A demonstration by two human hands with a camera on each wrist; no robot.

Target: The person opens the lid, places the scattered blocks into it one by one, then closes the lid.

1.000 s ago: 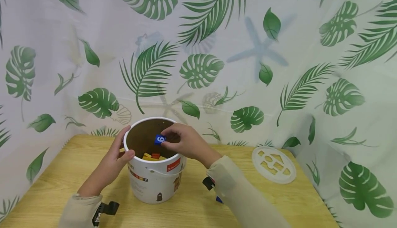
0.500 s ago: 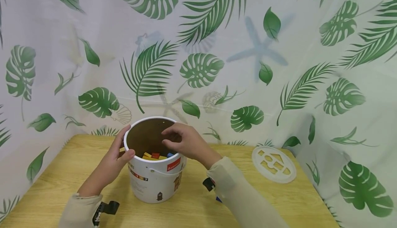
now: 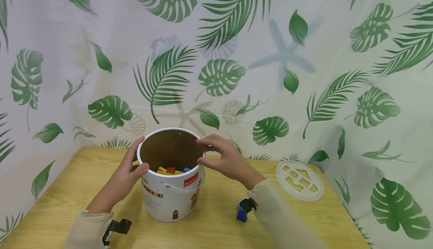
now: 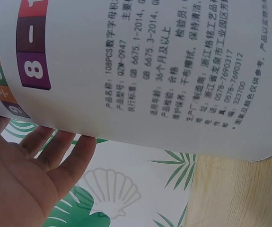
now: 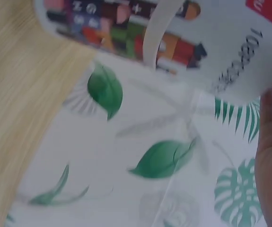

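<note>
A white toy-block bucket [image 3: 169, 200] with a printed wall stands upright on the table, its top uncovered. Inside lie yellow, red and blue blocks [image 3: 171, 170]. My left hand [image 3: 125, 175] holds the bucket's left side, thumb at the near rim and fingers spread along the outer wall; the left wrist view shows those fingers [image 4: 72, 158] against it. At the right rim is my right hand [image 3: 226, 160], thumb and fingers apart with nothing between them. In the right wrist view it appears beside the bucket's wall; whether it touches is unclear.
Blue blocks [image 3: 241, 215] lie on the wooden table [image 3: 216, 230] by my right wrist, partly hidden by its camera. A round, translucent cut-out lid [image 3: 299, 181] lies at the table's right. Behind stands a leaf-patterned curtain [image 3: 216, 102].
The blue block marked 6 or 9 has left my right hand, and a blue block now shows in the bucket. That hand has moved right, out to the rim, uncovering blocks on the table.
</note>
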